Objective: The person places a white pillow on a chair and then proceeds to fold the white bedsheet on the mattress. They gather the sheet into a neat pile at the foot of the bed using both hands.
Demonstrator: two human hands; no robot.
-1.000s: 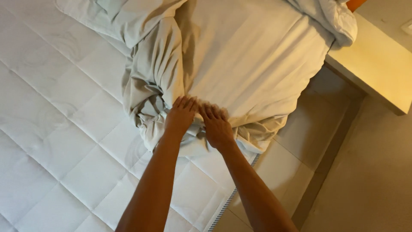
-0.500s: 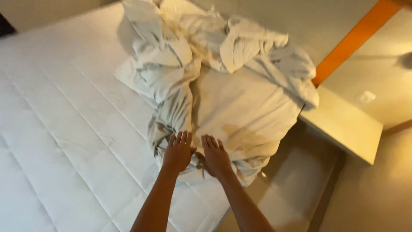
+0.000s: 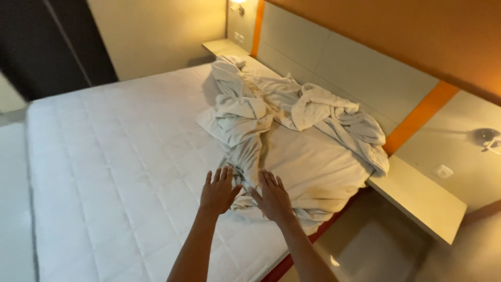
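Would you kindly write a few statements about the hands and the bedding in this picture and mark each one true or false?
1. Both hands lie open, fingers spread, at the near edge of the crumpled white bed sheet. True.
2. The left hand has a pillow in its grip. False: it holds nothing and no pillow is in view.
3. The white quilted mattress is bare on the side away from the sheet. True.
4. The right hand rests on the pale bedside shelf. False: it is on the sheet, apart from the shelf.
5. The sheet is spread flat over the whole bed. False: it is bunched up near the padded headboard.
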